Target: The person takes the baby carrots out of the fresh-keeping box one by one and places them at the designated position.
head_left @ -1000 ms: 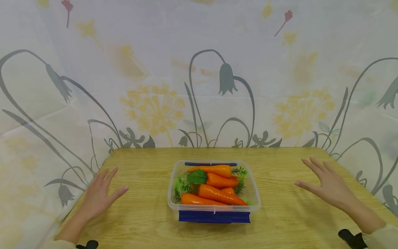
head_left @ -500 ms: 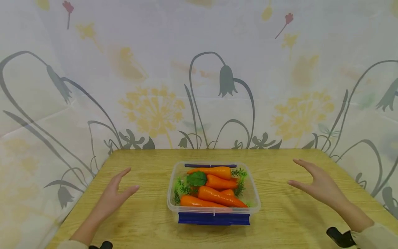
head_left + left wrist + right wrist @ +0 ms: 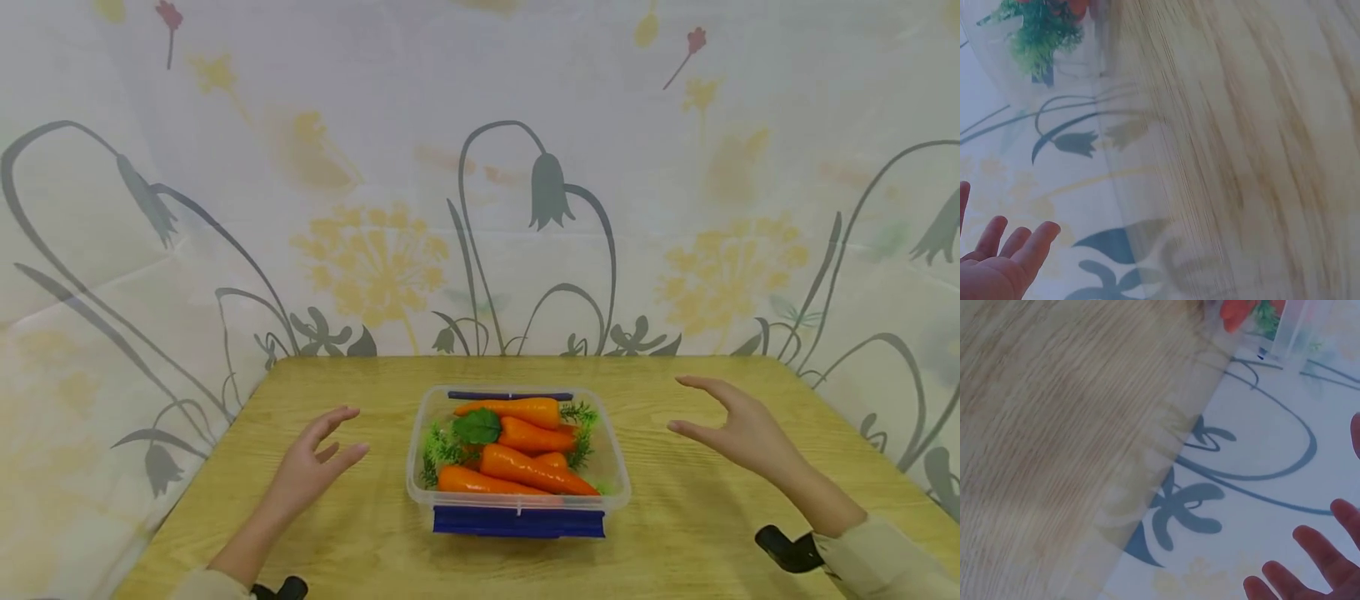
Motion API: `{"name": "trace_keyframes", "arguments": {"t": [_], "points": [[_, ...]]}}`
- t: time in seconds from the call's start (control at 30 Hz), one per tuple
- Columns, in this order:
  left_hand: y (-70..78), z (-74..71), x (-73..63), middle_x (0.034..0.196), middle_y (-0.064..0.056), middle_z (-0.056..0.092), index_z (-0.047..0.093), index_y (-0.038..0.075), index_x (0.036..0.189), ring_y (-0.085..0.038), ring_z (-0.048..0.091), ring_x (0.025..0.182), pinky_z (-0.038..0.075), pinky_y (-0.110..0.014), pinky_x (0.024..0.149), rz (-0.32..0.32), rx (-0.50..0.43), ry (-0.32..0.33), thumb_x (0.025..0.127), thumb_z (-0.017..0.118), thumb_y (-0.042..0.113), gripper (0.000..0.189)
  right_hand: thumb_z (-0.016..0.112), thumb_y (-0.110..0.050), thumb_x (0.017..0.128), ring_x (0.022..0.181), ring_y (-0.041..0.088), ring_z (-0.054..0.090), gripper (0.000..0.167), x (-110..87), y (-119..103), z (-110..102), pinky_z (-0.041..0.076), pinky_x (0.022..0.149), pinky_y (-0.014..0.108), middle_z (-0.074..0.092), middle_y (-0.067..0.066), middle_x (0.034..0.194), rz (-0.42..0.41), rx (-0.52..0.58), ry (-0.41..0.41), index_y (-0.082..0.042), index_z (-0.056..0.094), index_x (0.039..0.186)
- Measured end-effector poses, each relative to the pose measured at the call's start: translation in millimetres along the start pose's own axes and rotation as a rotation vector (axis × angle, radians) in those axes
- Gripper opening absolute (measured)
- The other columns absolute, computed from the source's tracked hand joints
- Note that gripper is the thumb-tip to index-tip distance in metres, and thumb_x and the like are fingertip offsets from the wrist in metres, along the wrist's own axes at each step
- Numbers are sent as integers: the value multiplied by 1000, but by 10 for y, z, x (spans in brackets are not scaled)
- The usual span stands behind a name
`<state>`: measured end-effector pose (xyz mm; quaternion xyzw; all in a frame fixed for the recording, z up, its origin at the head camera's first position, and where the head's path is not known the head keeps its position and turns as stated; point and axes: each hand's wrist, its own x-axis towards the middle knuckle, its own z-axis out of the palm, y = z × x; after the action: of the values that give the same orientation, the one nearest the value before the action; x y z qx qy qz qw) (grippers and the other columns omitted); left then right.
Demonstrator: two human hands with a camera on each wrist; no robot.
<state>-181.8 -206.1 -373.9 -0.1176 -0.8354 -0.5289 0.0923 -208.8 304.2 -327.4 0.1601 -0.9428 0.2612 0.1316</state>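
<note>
A clear plastic container (image 3: pixel 617 467) with blue latches stands mid-table and has no lid on it. Inside lie several orange carrots (image 3: pixel 536 469) with green sprigs, and a dark green leaf (image 3: pixel 477 426) rests on top of them. To the left of the container is my left hand (image 3: pixel 311 467), thumb and fingers apart, holding nothing. My right hand (image 3: pixel 742 429) hovers on the other side, its thumb and fingers spread toward the container. Neither hand touches it. In both wrist views only a corner of the container shows, with fingertips at the lower edge.
The wood-grain table (image 3: pixel 360 550) ends at a straight back edge. Behind and beside it hangs a pale cloth (image 3: pixel 495 83) printed with grey and yellow flowers. Dark straps (image 3: pixel 791 550) sit at both wrists.
Both hands have moved inward toward the container, the left going right and the right going left. Their fingers have bent slightly. The container and carrots have stayed in place.
</note>
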Motion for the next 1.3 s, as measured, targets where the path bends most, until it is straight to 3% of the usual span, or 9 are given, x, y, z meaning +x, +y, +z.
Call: {"name": "trace_keyframes", "arguments": {"t": [0.47,0.7,0.83,1.3], "points": [[106,299,-7,140,-13,41,60,0,117,-36,39,126,45,-36,92,-51,-165,-32,85,69,14,35,73,-30,81,113,52,43,60,128,-241,145,38,89,61,47,27,130,-56,71,2,-1,52,128],[155,444,-1,138,-10,46,66,5,107,-34,34,130,33,-51,101,-50,-148,-77,84,70,19,27,73,-29,81,113,49,46,57,217,-342,189,39,91,57,50,24,129,-71,98,-21,-2,54,127],[166,522,2,138,-9,47,67,5,103,-33,34,131,28,-54,103,-50,-164,-116,84,70,18,23,74,-25,81,114,44,47,54,290,-391,218,39,93,55,53,23,126,-115,128,-35,0,55,126],[140,602,-26,137,-6,48,68,6,94,-30,34,131,23,-54,105,-48,-168,-87,84,70,15,14,72,-22,83,115,38,49,47,609,-580,233,38,96,52,57,17,123,-199,188,-175,-2,57,124]]}}
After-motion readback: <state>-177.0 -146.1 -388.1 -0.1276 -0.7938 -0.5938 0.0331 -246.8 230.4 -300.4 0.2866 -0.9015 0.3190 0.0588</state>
